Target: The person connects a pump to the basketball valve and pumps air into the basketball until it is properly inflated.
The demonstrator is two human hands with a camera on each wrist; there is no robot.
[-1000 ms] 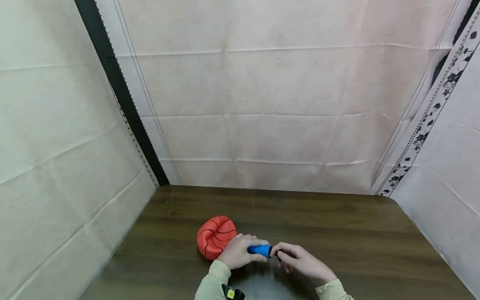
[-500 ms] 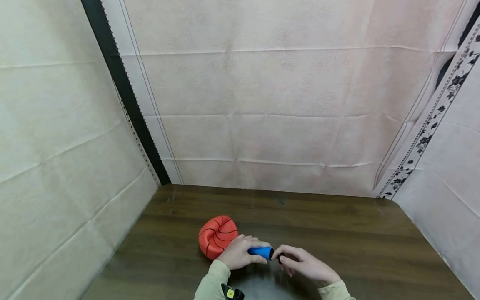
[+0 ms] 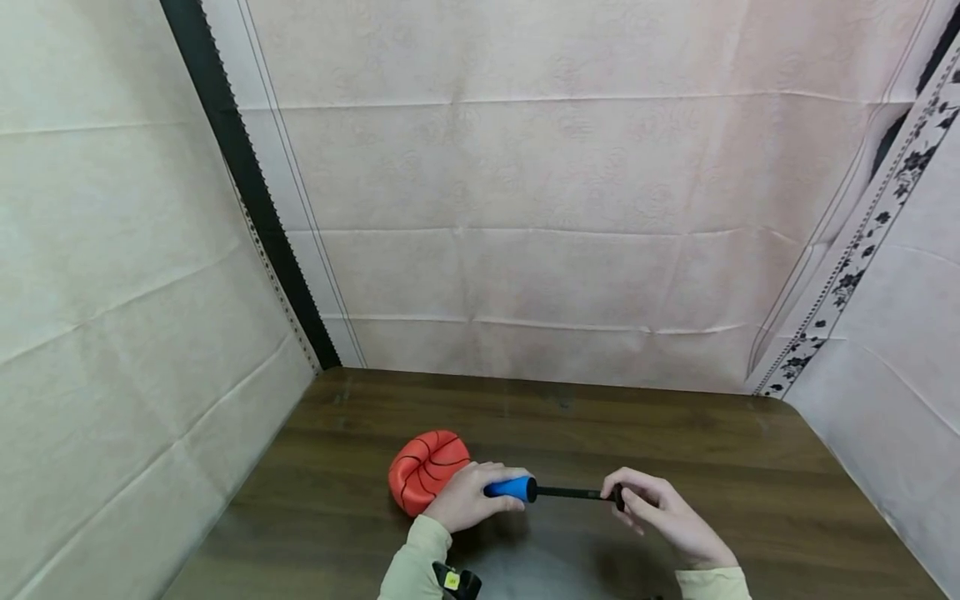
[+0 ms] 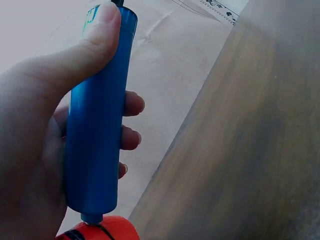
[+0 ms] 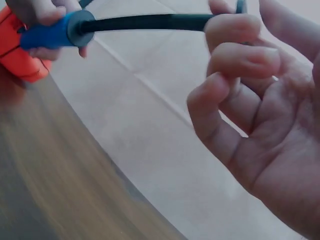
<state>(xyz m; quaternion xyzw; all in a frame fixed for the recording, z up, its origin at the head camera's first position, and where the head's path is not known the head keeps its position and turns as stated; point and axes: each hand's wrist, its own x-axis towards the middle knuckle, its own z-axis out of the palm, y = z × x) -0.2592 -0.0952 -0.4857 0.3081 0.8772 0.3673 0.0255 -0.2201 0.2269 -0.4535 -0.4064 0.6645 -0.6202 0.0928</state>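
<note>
A blue hand pump [image 3: 512,489] lies across the middle of the head view, its black rod [image 3: 570,492] drawn far out to the right. My left hand [image 3: 471,498] wraps round the barrel; in the left wrist view its thumb lies along the top end of the blue barrel [image 4: 95,145]. My right hand [image 3: 671,518] holds the black handle at the rod's far end with curled fingers. A partly deflated red ball [image 3: 420,468] with black lines sits left of the pump. In the left wrist view the barrel's narrow tip meets the red ball [image 4: 117,229].
The brown wooden table [image 3: 360,517] spreads under both hands. Pale creased cloth [image 3: 525,200] hangs behind it and on both sides, with a dark strip [image 3: 247,183] at left and a floral band at right. A black device [image 3: 457,581] is strapped on the left wrist.
My right hand has moved to the right with the pump handle, pulling the rod out of the barrel. The left hand, barrel and ball have shifted slightly left.
</note>
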